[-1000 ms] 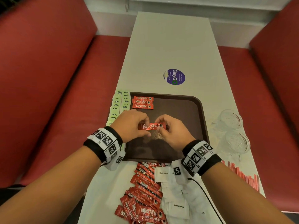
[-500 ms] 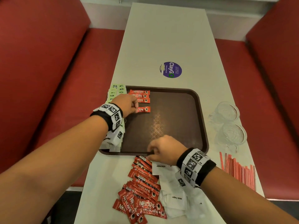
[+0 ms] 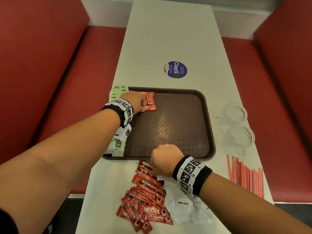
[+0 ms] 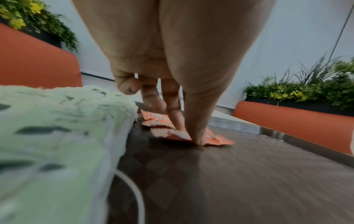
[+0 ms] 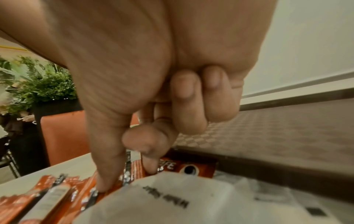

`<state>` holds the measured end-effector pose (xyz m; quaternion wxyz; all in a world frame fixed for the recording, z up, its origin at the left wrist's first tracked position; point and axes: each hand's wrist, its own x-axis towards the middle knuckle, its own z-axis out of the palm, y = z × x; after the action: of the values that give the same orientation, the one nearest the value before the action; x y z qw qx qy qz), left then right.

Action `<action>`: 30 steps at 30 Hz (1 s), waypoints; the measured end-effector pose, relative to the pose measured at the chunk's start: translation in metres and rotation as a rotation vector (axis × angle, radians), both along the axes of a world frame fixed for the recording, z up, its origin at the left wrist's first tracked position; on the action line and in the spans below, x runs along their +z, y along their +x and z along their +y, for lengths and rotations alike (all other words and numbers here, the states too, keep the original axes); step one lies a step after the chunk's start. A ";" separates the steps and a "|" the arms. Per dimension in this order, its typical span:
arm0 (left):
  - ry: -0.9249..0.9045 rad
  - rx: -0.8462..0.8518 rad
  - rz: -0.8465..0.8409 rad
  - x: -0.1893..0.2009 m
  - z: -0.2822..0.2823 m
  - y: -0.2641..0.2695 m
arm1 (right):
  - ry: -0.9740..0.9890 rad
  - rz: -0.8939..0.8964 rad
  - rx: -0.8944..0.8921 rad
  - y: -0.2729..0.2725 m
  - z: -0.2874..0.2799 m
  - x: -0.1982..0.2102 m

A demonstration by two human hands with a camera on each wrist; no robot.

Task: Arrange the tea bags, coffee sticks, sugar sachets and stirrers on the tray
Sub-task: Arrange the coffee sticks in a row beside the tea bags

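A brown tray point(image 3: 185, 102) lies on the white table. Three red coffee sticks point(image 3: 149, 97) form a row at its far left corner. Just below them lies a fourth coffee stick point(image 3: 151, 107), and my left hand point(image 3: 143, 107) presses it flat on the tray with thumb and forefinger point(image 4: 193, 136). My right hand point(image 3: 154, 171) is at the far end of the loose coffee stick pile point(image 3: 146, 196), with thumb and forefinger pinching one stick point(image 5: 126, 177) and the other fingers curled. Green tea bags point(image 3: 116, 92) line the tray's left edge. White sugar sachets point(image 3: 180, 205) lie under my right wrist. Red stirrers point(image 3: 246, 176) lie at the right.
Two glass cups point(image 3: 236, 112) stand right of the tray, near the table edge. A purple round sticker point(image 3: 175, 69) is on the table beyond the tray. Red bench seats flank the table on both sides. More tea bags point(image 3: 118, 146) sit at the tray's near left corner.
Both hands held one stick over the tray. My left hand then carried it to the far-left row and set it down, while my right hand drew back to the loose pile.
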<state>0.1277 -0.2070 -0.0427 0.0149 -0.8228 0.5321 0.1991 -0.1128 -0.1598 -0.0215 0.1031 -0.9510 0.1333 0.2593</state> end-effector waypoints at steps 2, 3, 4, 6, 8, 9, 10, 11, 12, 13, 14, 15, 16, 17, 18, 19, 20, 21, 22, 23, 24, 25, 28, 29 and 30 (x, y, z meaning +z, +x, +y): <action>0.029 -0.018 0.004 0.002 -0.003 -0.002 | 0.010 -0.001 0.000 0.000 0.000 0.000; 0.047 -0.018 0.000 0.003 -0.004 -0.002 | 0.012 -0.001 0.001 0.001 0.000 -0.001; 0.062 -0.013 -0.004 0.004 -0.006 -0.002 | 0.012 -0.001 0.003 0.001 0.000 -0.001; 0.063 0.000 -0.014 0.005 -0.007 -0.002 | 0.017 -0.003 0.000 0.001 0.001 -0.002; 0.036 0.011 -0.022 0.005 -0.007 -0.002 | 0.028 -0.002 -0.009 0.001 0.002 -0.003; 0.019 0.015 -0.023 0.006 -0.006 -0.002 | 0.038 0.003 -0.018 0.001 0.002 -0.004; -0.002 0.020 -0.019 0.008 -0.004 -0.004 | 0.049 0.010 -0.028 0.001 0.003 -0.004; -0.034 0.023 -0.009 0.011 -0.001 -0.007 | 0.060 0.017 -0.037 0.001 0.004 -0.005; -0.073 0.026 0.005 0.015 0.002 -0.011 | 0.072 0.022 -0.047 0.001 0.005 -0.006; -0.118 0.026 0.018 0.019 0.007 -0.015 | 0.086 0.024 -0.054 0.002 0.005 -0.005; -0.164 0.023 0.031 0.025 0.014 -0.021 | 0.107 0.017 -0.063 0.002 0.005 -0.005; -0.206 0.014 0.046 0.029 0.022 -0.026 | 0.135 -0.001 -0.074 0.001 0.005 -0.004; -0.238 0.001 0.068 0.034 0.033 -0.032 | 0.165 -0.027 -0.088 0.001 0.005 -0.002; -0.257 -0.012 0.097 0.038 0.044 -0.038 | 0.188 -0.060 -0.103 -0.001 0.004 0.001; -0.267 -0.025 0.123 0.042 0.057 -0.044 | 0.200 -0.098 -0.119 -0.003 0.004 0.004; -0.272 -0.040 0.139 0.045 0.070 -0.049 | 0.205 -0.135 -0.132 -0.005 0.004 0.006; -0.274 -0.054 0.146 0.047 0.084 -0.055 | 0.207 -0.169 -0.145 -0.008 0.004 0.009; -0.271 -0.065 0.150 0.048 0.097 -0.061 | 0.208 -0.192 -0.159 -0.012 0.005 0.012; -0.265 -0.082 0.151 0.049 0.109 -0.068 | 0.202 -0.204 -0.176 -0.015 0.005 0.013; -0.250 -0.105 0.153 0.048 0.121 -0.076 | 0.196 -0.212 -0.199 -0.020 0.005 0.014; -0.225 -0.139 0.154 0.046 0.132 -0.083 | 0.193 -0.215 -0.234 -0.024 0.003 0.013; -0.191 -0.186 0.151 0.044 0.142 -0.091 | 0.190 -0.219 -0.272 -0.029 0.002 0.012; -0.061 -0.350 0.150 0.029 0.164 -0.112 | 0.168 -0.229 -0.352 -0.041 0.001 0.010; -0.028 -0.389 0.153 0.023 0.169 -0.117 | 0.171 -0.232 -0.370 -0.044 0.003 0.009; -0.007 -0.416 0.159 0.019 0.174 -0.122 | 0.176 -0.237 -0.384 -0.046 0.005 0.009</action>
<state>0.0056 -0.0328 -0.0239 0.0107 -0.6769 0.6908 0.2541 -0.1591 -0.1544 -0.0120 0.2478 -0.9194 0.2755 0.1321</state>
